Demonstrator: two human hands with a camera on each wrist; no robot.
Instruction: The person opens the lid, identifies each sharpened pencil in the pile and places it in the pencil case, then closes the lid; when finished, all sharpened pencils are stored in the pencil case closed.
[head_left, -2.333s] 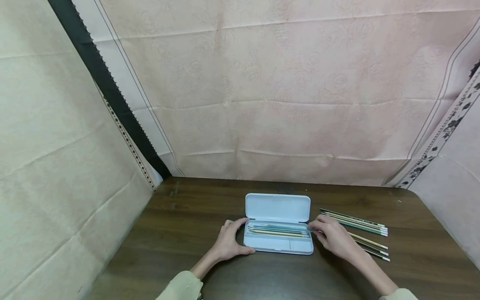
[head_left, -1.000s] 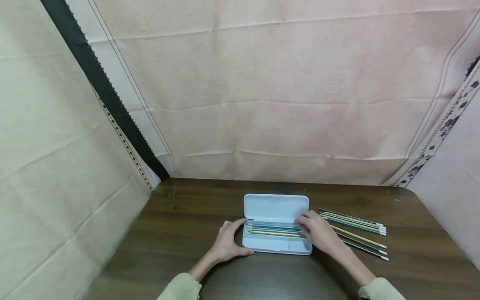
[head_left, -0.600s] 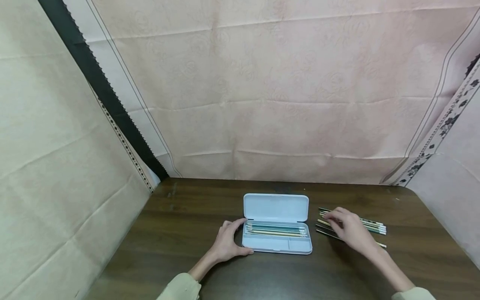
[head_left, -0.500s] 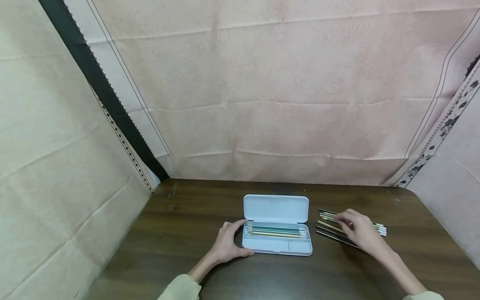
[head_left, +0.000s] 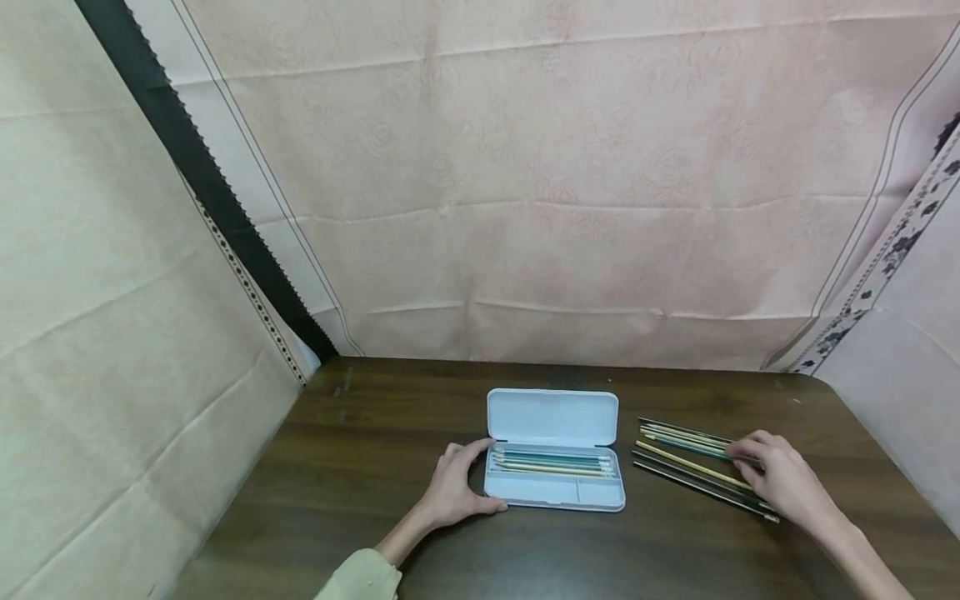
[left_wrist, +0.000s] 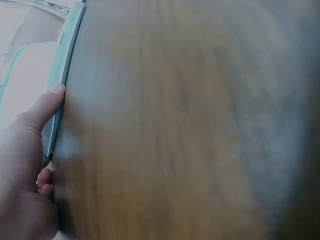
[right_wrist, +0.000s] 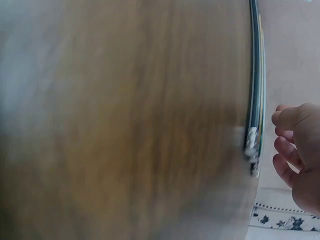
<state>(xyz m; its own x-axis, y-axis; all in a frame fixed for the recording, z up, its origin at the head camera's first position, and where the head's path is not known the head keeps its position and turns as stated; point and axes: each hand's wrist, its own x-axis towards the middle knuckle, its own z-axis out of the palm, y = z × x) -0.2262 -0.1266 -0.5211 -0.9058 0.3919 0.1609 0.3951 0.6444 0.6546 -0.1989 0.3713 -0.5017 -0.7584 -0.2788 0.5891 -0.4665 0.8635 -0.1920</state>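
Observation:
A light blue pencil case (head_left: 600, 496) lies with its lid (head_left: 552, 417) raised, and several pencils (head_left: 552, 461) rest in its long compartment. My left hand (head_left: 452, 487) grips the case's left end, thumb at the near edge and index finger at the back corner. In the left wrist view the thumb (left_wrist: 45, 107) presses against the case's side. My right hand (head_left: 783, 479) hovers at the eraser ends of the loose pencils (head_left: 678, 437), covering some of them. In the right wrist view its fingers (right_wrist: 287, 150) are loosely curled, apart from the pencils, with nothing seen between them.
Black and yellow pencils (head_left: 701, 483) lie slanted, nearer me than the green and light ones. All rests on a dark brown wooden table (head_left: 420, 417). Pale cloth (head_left: 555, 192) hangs behind and at both sides.
The right hand pushed a pencil into the case, then left it for the loose pencils. Now it has slid right along them to their eraser ends. The left hand stays on the case.

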